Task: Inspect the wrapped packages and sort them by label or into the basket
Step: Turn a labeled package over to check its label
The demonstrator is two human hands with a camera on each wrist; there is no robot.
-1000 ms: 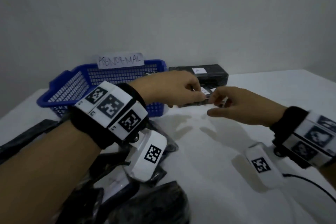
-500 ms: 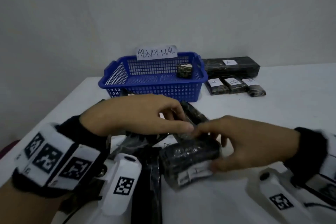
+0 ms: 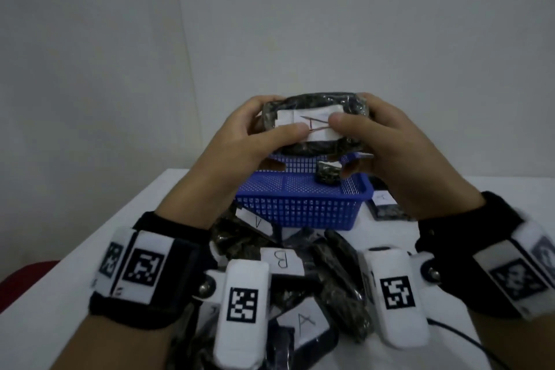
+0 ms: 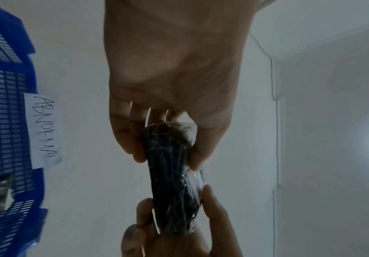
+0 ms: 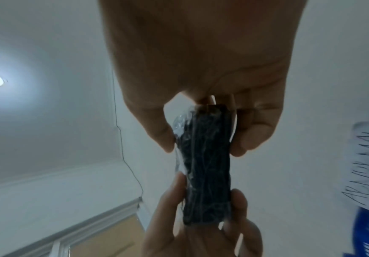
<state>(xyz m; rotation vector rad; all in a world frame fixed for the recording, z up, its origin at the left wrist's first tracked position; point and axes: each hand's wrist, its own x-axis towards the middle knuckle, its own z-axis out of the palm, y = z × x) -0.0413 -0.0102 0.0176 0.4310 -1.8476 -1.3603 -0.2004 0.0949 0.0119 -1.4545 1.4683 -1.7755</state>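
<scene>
Both hands hold one black plastic-wrapped package (image 3: 312, 102) up in the air above the blue basket (image 3: 300, 213). Its white label (image 3: 303, 126) faces me with a hand-drawn mark like a sideways A. My left hand (image 3: 279, 117) grips the package's left end and my right hand (image 3: 351, 112) grips the right end, with both thumbs on the label. The left wrist view shows the package (image 4: 170, 182) edge-on, pinched by the left hand (image 4: 165, 156). In the right wrist view the package (image 5: 207, 173) sits in the right hand (image 5: 205, 146).
One small wrapped package (image 3: 329, 176) lies in the basket, which carries an "ABNORMAL" sign (image 4: 44, 128). A pile of wrapped packages (image 3: 339, 279) with labels B (image 3: 280, 260) and A (image 3: 304, 321) lies on the white table (image 3: 90, 249) near me. A labelled package (image 3: 384, 204) lies right of the basket.
Both hands took a package from the pile and lifted it from table height to above the basket, turning its label toward me.
</scene>
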